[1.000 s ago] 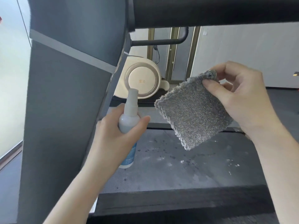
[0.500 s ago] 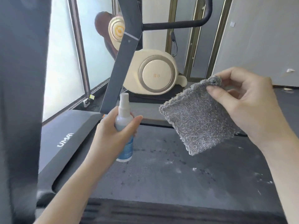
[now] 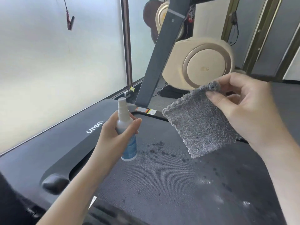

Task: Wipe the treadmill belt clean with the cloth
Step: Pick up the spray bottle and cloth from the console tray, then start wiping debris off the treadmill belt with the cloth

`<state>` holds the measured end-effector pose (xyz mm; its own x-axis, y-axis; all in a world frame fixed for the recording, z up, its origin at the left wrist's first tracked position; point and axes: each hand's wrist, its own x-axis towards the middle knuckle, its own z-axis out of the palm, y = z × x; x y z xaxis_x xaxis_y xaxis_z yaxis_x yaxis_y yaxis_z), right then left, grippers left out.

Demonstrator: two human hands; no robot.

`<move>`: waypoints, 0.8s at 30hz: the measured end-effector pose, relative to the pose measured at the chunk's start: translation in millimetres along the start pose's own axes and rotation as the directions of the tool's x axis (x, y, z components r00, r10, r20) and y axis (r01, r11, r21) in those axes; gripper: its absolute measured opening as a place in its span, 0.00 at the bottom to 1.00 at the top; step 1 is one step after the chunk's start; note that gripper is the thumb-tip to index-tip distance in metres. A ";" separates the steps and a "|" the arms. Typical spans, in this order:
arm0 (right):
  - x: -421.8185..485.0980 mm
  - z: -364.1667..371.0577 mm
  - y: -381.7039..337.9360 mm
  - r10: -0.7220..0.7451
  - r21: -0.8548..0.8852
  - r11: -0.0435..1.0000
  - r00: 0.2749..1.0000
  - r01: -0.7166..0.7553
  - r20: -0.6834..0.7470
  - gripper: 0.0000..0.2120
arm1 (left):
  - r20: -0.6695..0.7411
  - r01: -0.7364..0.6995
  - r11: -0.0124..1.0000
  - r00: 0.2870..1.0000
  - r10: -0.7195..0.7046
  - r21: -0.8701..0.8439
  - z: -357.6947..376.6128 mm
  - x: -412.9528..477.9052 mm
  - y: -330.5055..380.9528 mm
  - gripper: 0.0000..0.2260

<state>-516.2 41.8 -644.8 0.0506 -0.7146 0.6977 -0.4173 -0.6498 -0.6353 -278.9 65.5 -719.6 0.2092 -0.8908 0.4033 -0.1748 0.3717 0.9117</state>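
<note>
A folded grey fluffy cloth point(image 3: 198, 123) hangs in the air above the treadmill belt point(image 3: 170, 184). My right hand point(image 3: 248, 111) pinches its top right corner between thumb and fingers. My left hand point(image 3: 112, 137) grips a small white spray bottle point(image 3: 125, 127) with a blue label, upright, nozzle toward the cloth. The dark grey belt carries dark wet-looking specks and pale dusty smears below both hands.
A dark side rail point(image 3: 68, 143) with white lettering borders the belt on the left. The treadmill's slanted upright post point(image 3: 160, 57) rises behind the bottle. A beige round machine point(image 3: 203, 64) stands beyond the belt. Frosted glass panels point(image 3: 61, 54) fill the left.
The view swung left and down, so the upright post no longer blocks the left side. Both hands keep the same hold on bottle and cloth, with little relative movement.
</note>
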 end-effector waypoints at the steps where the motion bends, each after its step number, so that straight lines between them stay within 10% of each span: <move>1: 3.1 7.5 8.2 -0.004 0.024 1.000 1.000 0.004 0.010 0.03 | -0.022 0.005 1.000 1.000 -0.005 0.014 -0.1 2.7 -4.2 0.08; 15: 39.7 110.3 83.3 -0.056 0.147 0.989 0.953 0.012 0.299 0.03 | -0.249 0.139 0.968 0.965 -0.085 0.207 -38.7 35.1 -47.9 0.06; 24: 44.1 155.8 97.4 0.005 0.112 0.992 0.930 -0.049 0.368 0.01 | -0.146 0.177 0.872 0.982 -0.122 0.456 -74.2 44.0 -66.2 0.07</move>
<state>-413.2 -93.4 -727.5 0.3789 -0.7628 0.5240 -0.3149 -0.6387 -0.7021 -186.7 21.0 -756.5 0.3671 -0.8819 0.2957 -0.5547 0.0476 0.8307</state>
